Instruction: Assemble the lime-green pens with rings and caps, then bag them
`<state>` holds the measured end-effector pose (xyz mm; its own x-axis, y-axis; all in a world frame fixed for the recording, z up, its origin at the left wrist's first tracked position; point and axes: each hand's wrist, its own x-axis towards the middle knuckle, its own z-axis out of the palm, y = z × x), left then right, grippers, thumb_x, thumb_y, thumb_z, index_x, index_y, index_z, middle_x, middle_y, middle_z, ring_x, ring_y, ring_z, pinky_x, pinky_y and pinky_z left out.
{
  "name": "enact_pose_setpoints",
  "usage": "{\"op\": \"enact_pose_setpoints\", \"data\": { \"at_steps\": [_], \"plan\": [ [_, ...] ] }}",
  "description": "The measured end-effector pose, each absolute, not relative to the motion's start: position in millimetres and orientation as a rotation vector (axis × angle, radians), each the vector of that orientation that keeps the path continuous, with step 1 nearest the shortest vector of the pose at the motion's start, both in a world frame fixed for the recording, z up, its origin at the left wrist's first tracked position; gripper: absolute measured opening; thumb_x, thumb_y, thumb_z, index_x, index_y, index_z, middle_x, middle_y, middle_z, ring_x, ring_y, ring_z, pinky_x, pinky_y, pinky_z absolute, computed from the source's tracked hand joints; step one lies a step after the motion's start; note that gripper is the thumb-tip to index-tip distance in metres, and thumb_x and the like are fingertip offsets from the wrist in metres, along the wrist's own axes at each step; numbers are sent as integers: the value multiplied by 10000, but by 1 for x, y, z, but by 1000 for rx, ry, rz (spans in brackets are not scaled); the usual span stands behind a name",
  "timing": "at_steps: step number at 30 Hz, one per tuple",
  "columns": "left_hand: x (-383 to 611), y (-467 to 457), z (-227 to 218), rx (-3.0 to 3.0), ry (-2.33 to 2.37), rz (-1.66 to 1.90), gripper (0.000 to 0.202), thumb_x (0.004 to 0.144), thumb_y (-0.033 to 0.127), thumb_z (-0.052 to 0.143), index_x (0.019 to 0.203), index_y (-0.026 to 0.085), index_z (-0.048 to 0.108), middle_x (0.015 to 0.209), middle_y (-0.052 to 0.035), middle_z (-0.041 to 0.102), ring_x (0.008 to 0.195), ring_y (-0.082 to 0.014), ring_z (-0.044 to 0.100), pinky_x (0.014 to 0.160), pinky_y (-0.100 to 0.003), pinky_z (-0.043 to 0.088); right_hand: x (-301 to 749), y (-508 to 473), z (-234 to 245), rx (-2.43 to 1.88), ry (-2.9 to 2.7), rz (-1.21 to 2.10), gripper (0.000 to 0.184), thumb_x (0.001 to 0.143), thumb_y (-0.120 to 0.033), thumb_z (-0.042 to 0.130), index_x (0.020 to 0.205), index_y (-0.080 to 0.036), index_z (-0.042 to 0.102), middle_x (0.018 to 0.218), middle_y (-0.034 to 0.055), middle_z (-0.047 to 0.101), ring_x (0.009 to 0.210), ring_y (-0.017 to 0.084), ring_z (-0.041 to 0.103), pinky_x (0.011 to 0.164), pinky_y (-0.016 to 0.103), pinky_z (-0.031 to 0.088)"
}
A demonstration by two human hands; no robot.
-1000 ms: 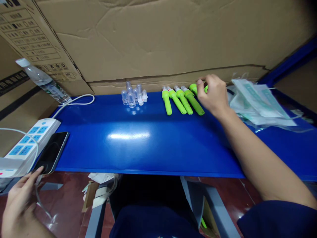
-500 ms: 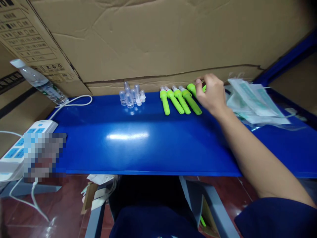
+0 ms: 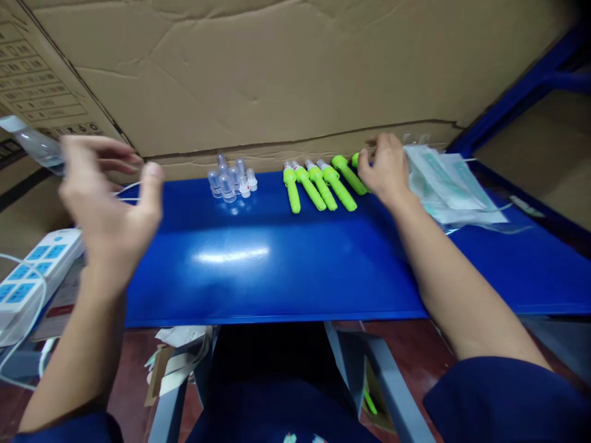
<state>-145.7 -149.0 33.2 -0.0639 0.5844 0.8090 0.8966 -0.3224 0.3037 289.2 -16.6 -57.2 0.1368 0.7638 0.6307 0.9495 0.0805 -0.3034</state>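
Note:
Several lime-green pen-like devices lie side by side at the back of the blue table. My right hand rests at the right end of that row, its fingers curled around one green device. My left hand is raised over the table's left end, blurred, fingers spread and holding nothing. A cluster of small clear plastic caps stands to the left of the green row.
Clear sealed packets are piled at the right. A white power strip with a cable sits off the left edge, a water bottle behind it. Cardboard boxes wall the back. A blue frame rail rises at right.
My left hand has risen from low beside the phone to above the table's left end. The view has shifted, so the phone is out of sight. My right hand stays on the green devices.

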Motion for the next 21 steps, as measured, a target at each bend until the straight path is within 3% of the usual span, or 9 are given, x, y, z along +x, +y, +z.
{"op": "enact_pose_setpoints", "data": {
  "at_steps": [2,4,9,12,21],
  "plan": [
    [-101,-132,24,-2030,-1515,-1163,351,865,319,617,1138,102,583,1101,-126,660,971,-238,665,919,-439,546,295,-14,-60,-1771,-1641,-365,317,927,-240,455,1215,-168,566,1248,195,611,1197,335,559,1023,516,438],
    [-74,-114,11,-2119,-1506,-1050,291,883,305,605,1123,142,582,1132,-133,661,1081,-282,641,966,-460,516,300,-12,-62,-1839,-1624,-378,338,918,-232,465,1226,-132,561,1260,222,596,1222,350,540,1027,526,430],
    [-51,-80,-4,-2224,-1411,-983,277,923,275,559,1184,184,553,1307,-138,593,1275,-330,547,1067,-509,414,315,-3,-73,-1906,-1567,-376,346,898,-217,482,1206,-80,558,1249,252,594,1198,357,553,1011,537,434],
    [-40,-72,-2,-2265,-1346,-991,243,950,252,515,1185,202,553,1313,-118,587,1284,-304,542,1100,-493,375,325,5,-83,-1846,-1554,-364,337,896,-266,500,1190,-106,546,1240,252,597,1185,364,559,989,564,439],
    [-31,-50,-2,-2272,-1372,-958,286,944,225,500,1217,161,558,1323,-152,572,1284,-351,535,1098,-545,372,319,6,-90,-1972,-1662,-308,338,908,-309,487,1167,-117,591,1212,254,625,1150,393,590,946,567,461]
  ]
}}
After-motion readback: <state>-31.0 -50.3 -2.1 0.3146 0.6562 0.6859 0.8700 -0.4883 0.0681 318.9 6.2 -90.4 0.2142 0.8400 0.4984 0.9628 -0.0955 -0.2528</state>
